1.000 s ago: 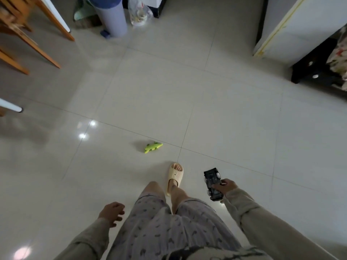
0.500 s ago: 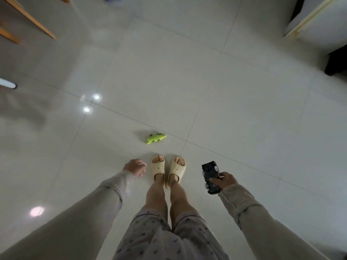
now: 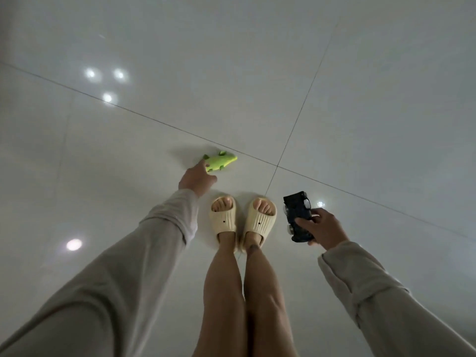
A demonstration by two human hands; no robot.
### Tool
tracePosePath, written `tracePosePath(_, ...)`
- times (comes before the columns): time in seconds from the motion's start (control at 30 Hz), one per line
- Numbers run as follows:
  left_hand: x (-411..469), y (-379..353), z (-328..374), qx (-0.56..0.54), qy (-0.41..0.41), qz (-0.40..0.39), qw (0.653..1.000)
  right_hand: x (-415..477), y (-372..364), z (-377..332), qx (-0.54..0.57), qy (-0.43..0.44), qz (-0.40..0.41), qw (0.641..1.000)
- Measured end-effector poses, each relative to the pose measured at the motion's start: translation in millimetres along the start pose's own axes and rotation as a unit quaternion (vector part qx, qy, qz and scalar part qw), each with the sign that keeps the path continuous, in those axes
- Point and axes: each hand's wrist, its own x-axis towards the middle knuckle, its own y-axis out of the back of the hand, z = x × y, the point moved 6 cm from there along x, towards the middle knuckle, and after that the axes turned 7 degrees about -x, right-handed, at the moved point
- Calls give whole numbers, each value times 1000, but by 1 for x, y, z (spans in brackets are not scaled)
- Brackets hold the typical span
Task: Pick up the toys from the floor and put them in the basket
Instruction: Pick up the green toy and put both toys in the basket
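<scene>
Pick-up step in hand: the left hand (image 3: 197, 177) touches the green crocodile toy (image 3: 220, 162) lying on the floor (image 3: 360, 99), its grip not yet visibly closed, while the right hand (image 3: 323, 229) holds the dark toy car (image 3: 298, 215); next, close, lift, find the unseen basket.

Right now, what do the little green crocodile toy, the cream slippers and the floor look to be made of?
Green crocodile toy: probably matte plastic or rubber; its colour is even and shows no glare. Cream ribbed slippers: likely moulded foam, being thick, soft-edged and dull. Pale floor: glossy glazed tile, with thin grout lines and mirrored lamp spots.
</scene>
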Motion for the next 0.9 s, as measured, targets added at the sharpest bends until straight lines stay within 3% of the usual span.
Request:
tracePosePath(0.23, 157, -65, -30, 127, 8, 83, 988, 133, -48, 8, 16, 12, -9, 1000)
tracePosePath(0.47, 221, -111, -49, 211, -31, 52, 976, 175, -82, 27, 5, -11, -22, 1000)
tracePosePath(0.67, 151, -91, -43, 78, -70, -11, 994, 116, -64, 23, -23, -34, -9, 999)
tracePosePath(0.9, -43, -12, -50, -25, -49, -104, 993, -58, -19, -3, -33, -26, 2, 999)
